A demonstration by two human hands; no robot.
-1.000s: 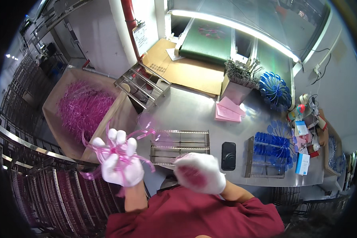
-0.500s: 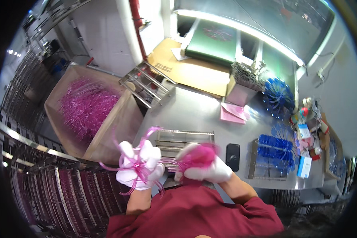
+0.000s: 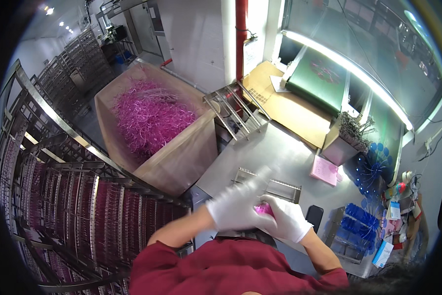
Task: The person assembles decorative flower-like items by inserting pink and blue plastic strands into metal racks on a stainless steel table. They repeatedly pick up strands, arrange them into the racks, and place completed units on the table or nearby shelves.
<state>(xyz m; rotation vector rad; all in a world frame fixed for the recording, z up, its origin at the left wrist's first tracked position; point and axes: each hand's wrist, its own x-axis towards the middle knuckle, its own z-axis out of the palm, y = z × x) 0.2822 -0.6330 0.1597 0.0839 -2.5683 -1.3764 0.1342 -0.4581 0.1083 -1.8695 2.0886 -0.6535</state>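
Observation:
Both my hands wear white gloves and meet in front of my chest, over the near edge of the metal table (image 3: 221, 172). My right hand (image 3: 291, 219) is closed round a small bunch of shiny pink plastic pieces (image 3: 264, 209); most of the bunch is hidden by the gloves. Against its left side comes my left hand (image 3: 238, 202), its fingers smeared by motion, so its grip does not show. Just beyond the hands lies a low metal wire rack (image 3: 283, 190), partly covered by them.
On the left stands a large bin (image 3: 181, 169) heaped with pink strands (image 3: 152, 118). Metal racks (image 3: 90, 216) hang close at my left. To the right lie a black phone (image 3: 314, 217), a rack of blue discs (image 3: 361, 221) and pink paper (image 3: 324, 171). A green conveyor (image 3: 317, 78) is behind.
The view has swung left. The branching bundle of pink strands has left my left hand, which has come over to my right hand. Pink pieces are still in the right.

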